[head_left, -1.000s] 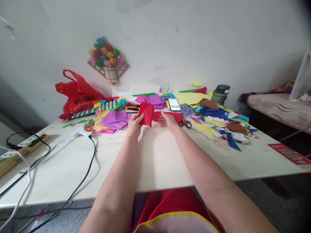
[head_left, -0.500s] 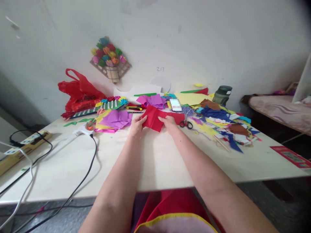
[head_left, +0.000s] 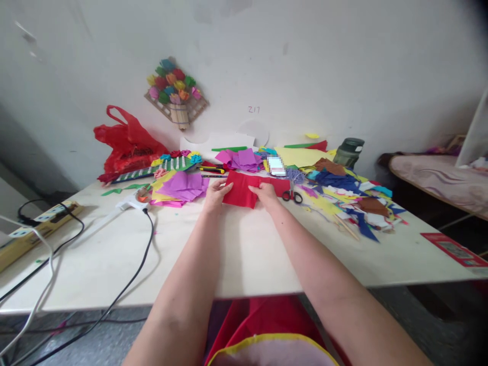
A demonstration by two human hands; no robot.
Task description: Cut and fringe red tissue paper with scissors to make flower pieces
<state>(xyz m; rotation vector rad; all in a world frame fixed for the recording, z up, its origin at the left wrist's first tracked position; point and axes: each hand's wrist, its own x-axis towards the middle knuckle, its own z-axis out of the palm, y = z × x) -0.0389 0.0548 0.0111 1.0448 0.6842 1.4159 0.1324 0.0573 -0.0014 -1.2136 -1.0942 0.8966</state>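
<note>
A square of red crepe paper (head_left: pixel 239 190) is stretched between my two hands above the table. My left hand (head_left: pixel 218 194) pinches its left edge with the thumb on top. At the right edge, my right hand (head_left: pixel 265 194) grips it in the same way. Behind my right hand lies another red paper piece (head_left: pixel 281 186), partly covered. Scissors (head_left: pixel 292 195) with dark handles rest just right of that hand. To the left of my left hand is a stack of purple paper (head_left: pixel 183 185) over yellow sheets.
Paper scraps (head_left: pixel 343 188) in many colours cover the right side, with a dark green bottle (head_left: pixel 349 152) behind. A glue gun (head_left: pixel 133 202) and its cord lie left, near a power strip (head_left: pixel 41 231). A yellow cutter (head_left: pixel 212 170) and phone (head_left: pixel 276 165) are at the back.
The red paper has turned from a tilted position to nearly level, still between both hands. My left hand has shifted slightly. The camera view has moved a little.
</note>
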